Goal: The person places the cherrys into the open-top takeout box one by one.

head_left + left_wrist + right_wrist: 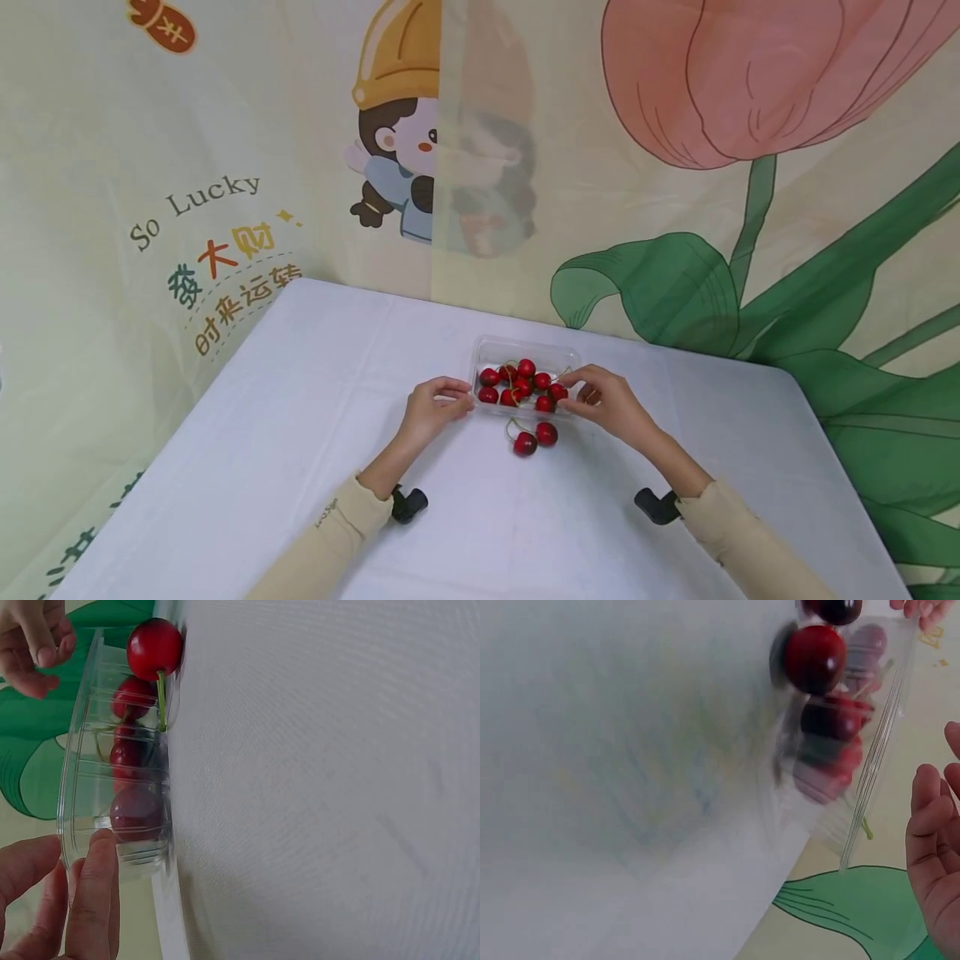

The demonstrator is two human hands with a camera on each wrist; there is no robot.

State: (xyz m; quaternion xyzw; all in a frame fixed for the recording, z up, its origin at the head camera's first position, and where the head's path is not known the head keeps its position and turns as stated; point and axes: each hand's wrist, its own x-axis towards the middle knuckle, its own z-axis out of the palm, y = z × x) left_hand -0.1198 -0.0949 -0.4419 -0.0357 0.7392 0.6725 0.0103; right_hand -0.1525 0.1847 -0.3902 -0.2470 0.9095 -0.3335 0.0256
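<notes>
A clear plastic tray (558, 353) holds several red cherries (522, 385) on the white table. Two more cherries (536, 438) lie on the cloth just in front of it. My left hand (435, 407) pinches the tray's left rim; the fingers (96, 879) lie against the tray wall (79, 787). My right hand (609, 402) hovers at the tray's right end with its fingers loosely curled. In the right wrist view these fingers (932, 847) stand a little apart from the tray (877, 750). A cherry (154, 646) with a green stem lies outside the wall.
The white table (300, 433) ends in a far edge against a printed backdrop (675, 208) close behind the tray. Bare cloth lies to the left, right and front of the hands.
</notes>
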